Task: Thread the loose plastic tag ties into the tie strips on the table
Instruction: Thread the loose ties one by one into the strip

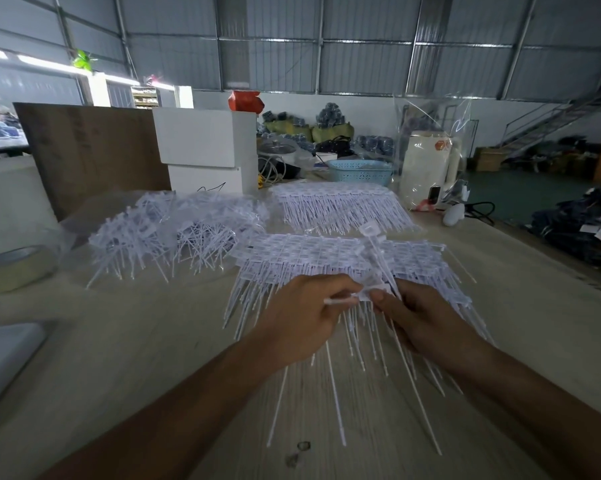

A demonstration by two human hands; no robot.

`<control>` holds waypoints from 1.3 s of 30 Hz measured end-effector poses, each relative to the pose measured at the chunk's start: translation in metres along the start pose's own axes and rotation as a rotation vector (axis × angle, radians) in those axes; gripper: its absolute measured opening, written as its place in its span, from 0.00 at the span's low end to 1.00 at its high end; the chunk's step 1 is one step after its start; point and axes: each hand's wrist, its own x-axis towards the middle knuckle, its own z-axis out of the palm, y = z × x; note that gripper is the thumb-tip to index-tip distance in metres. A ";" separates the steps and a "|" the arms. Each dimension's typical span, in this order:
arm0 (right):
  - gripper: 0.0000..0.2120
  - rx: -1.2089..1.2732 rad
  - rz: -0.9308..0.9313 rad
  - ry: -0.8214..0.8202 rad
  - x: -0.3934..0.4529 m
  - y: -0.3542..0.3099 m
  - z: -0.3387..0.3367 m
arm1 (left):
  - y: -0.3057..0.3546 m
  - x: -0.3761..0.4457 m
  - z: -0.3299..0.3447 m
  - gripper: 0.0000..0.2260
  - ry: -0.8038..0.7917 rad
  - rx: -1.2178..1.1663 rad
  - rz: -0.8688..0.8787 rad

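A wide stack of white tie strips [327, 254] lies in the middle of the table, its thin tails fanning toward me. My left hand [302, 320] pinches the thin end of a loose white tag tie [340, 301] over the stack's near edge. My right hand [427, 320] pinches a small tie strip [373, 289] whose long tie [372, 244] sticks up and away, ending in a flat tag. The two hands meet fingertip to fingertip. A jumbled heap of loose tag ties [174, 233] sits at the left.
A second neat stack of tie strips [340, 202] lies farther back. A tape roll [11, 268] is at the left edge, white boxes [205, 150] and a brown board [91, 150] behind the heap, a blue basket [361, 171] and white jug [427, 171] at the back right.
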 end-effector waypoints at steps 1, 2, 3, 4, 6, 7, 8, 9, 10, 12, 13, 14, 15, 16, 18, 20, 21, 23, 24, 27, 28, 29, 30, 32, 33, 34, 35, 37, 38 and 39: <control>0.14 -0.034 -0.021 -0.003 0.000 0.001 0.000 | 0.000 0.000 0.000 0.07 -0.012 -0.030 -0.014; 0.14 -0.059 -0.033 -0.004 0.000 0.002 0.000 | 0.001 0.001 0.000 0.07 -0.025 -0.051 -0.027; 0.14 -0.072 -0.041 -0.005 0.001 0.003 -0.001 | 0.001 0.002 0.000 0.07 -0.036 -0.068 -0.039; 0.14 -0.080 -0.047 -0.007 0.001 0.004 -0.001 | 0.001 0.003 0.000 0.07 -0.042 -0.083 -0.048; 0.14 -0.095 -0.056 -0.004 0.001 0.005 -0.002 | 0.000 0.004 0.000 0.06 -0.041 -0.108 -0.059; 0.14 -0.098 -0.061 -0.003 0.002 0.006 -0.002 | 0.000 0.004 0.001 0.06 -0.039 -0.114 -0.066; 0.14 -0.100 -0.067 -0.003 0.002 0.006 -0.002 | -0.001 0.004 0.001 0.06 -0.036 -0.120 -0.075; 0.14 -0.102 -0.072 -0.004 0.002 0.007 -0.001 | -0.001 0.004 0.002 0.06 -0.031 -0.131 -0.085; 0.15 -0.105 -0.078 -0.005 0.002 0.007 -0.001 | -0.002 0.004 0.002 0.06 -0.026 -0.145 -0.094; 0.18 -0.105 -0.086 -0.005 0.003 0.008 -0.002 | -0.002 0.004 0.002 0.06 -0.019 -0.166 -0.100; 0.19 -0.106 -0.091 -0.005 0.003 0.009 -0.002 | -0.002 0.004 0.002 0.06 -0.019 -0.173 -0.099; 0.20 -0.109 -0.098 -0.002 0.003 0.009 -0.003 | -0.001 0.004 0.002 0.06 -0.020 -0.183 -0.096; 0.20 -0.110 -0.104 0.003 0.003 0.009 -0.004 | -0.001 0.004 0.002 0.06 -0.018 -0.193 -0.097; 0.20 -0.107 -0.112 0.008 0.004 0.009 -0.004 | -0.002 0.004 0.002 0.06 -0.014 -0.205 -0.101; 0.20 -0.092 -0.121 0.014 0.004 0.009 -0.004 | -0.002 0.004 0.001 0.06 -0.007 -0.237 -0.115; 0.20 -0.083 -0.117 0.017 0.003 0.009 -0.003 | -0.002 0.005 0.001 0.06 -0.014 -0.268 -0.121; 0.19 -0.081 -0.113 0.015 0.003 0.009 -0.003 | -0.002 0.005 0.000 0.06 -0.022 -0.287 -0.126; 0.16 -0.073 -0.110 0.003 0.003 0.007 -0.004 | -0.002 0.005 -0.001 0.07 -0.036 -0.330 -0.138; 0.14 -0.066 -0.113 -0.006 0.003 0.006 -0.004 | -0.001 0.006 -0.002 0.07 -0.039 -0.353 -0.141; 0.12 -0.062 -0.149 -0.020 0.002 0.003 -0.004 | 0.002 0.006 -0.006 0.07 -0.054 -0.410 -0.153; 0.11 -0.087 -0.167 -0.022 0.002 0.003 -0.004 | 0.004 0.005 -0.008 0.07 -0.064 -0.443 -0.163; 0.11 -0.121 -0.180 -0.029 0.002 0.002 -0.005 | 0.005 0.005 -0.011 0.07 -0.079 -0.485 -0.172; 0.12 -0.155 -0.187 -0.036 0.002 0.002 -0.005 | 0.005 0.004 -0.013 0.08 -0.096 -0.520 -0.172; 0.11 -0.164 -0.178 -0.038 0.002 0.000 -0.006 | 0.005 0.004 -0.016 0.08 -0.121 -0.549 -0.169; 0.09 -0.147 -0.172 -0.034 0.002 -0.001 -0.005 | 0.005 0.004 -0.016 0.08 -0.123 -0.542 -0.172; 0.09 -0.128 -0.163 -0.029 0.001 -0.002 -0.005 | 0.006 0.004 -0.015 0.07 -0.116 -0.528 -0.178; 0.09 -0.098 -0.142 -0.023 0.001 -0.003 -0.004 | 0.007 0.003 -0.014 0.07 -0.106 -0.513 -0.190; 0.08 0.012 -0.061 -0.020 -0.001 -0.006 -0.004 | 0.009 0.002 -0.010 0.07 -0.082 -0.519 -0.227; 0.08 0.094 0.007 -0.022 -0.001 -0.007 -0.005 | 0.009 0.002 -0.009 0.07 -0.067 -0.536 -0.240; 0.08 0.177 0.083 -0.029 -0.001 -0.008 -0.007 | 0.009 0.002 -0.008 0.07 -0.049 -0.555 -0.247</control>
